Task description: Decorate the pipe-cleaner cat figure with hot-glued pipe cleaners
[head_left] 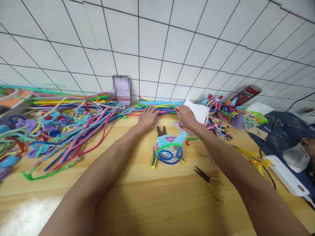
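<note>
Coloured pipe cleaners (167,108) lie in a long bundle along the wall at the back of the table. My left hand (148,118) rests flat on their near edge, fingers extended. At the bundle's right part my right hand (186,115) has its fingers curled down on the stems beside a white paper (199,111); its fingertips are partly hidden. Between my forearms sits a round clear ornament (169,152) with blue ears, a green band and blue rings, resting against pliers with dark jaws (161,131).
Loose pipe cleaners and fuzzy shapes (52,127) cover the left side. Yellow-handled pliers (209,180), a yellow glue gun (253,159) and a white power strip (286,175) lie right. A phone (122,90) leans on the wall; finished ornaments (227,109) and a red cylinder (247,94) stand back right.
</note>
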Demonstrator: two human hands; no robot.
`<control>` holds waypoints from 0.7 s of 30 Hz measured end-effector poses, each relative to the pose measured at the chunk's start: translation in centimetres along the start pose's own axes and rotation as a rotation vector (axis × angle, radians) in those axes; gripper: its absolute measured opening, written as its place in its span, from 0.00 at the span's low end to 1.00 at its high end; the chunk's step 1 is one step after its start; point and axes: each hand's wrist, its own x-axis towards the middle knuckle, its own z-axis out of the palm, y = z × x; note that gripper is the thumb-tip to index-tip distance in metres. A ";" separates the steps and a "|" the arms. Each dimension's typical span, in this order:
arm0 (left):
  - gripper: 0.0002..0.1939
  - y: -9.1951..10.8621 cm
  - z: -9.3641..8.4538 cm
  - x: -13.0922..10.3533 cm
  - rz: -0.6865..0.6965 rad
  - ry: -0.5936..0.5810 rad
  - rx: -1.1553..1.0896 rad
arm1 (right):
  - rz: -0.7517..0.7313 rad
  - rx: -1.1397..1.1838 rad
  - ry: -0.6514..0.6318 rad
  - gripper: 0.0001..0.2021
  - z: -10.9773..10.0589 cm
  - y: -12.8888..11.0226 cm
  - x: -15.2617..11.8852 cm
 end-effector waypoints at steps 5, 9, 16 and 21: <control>0.23 0.1 -0.3 0.0 -0.033 0.016 -0.006 | -0.022 0.044 -0.005 0.10 -0.1 -0.8 0.2; 0.22 0.1 -0.3 0.0 -0.043 0.017 -0.014 | -0.003 0.087 0.015 0.10 -0.3 -1.2 0.4; 0.15 -0.1 -0.2 0.2 -0.043 0.000 -0.027 | 0.040 0.170 0.069 0.09 -1.8 -1.9 0.5; 0.14 -0.3 -0.1 0.2 -0.056 -0.001 -0.033 | 0.068 0.209 0.102 0.09 -3.1 -2.6 0.4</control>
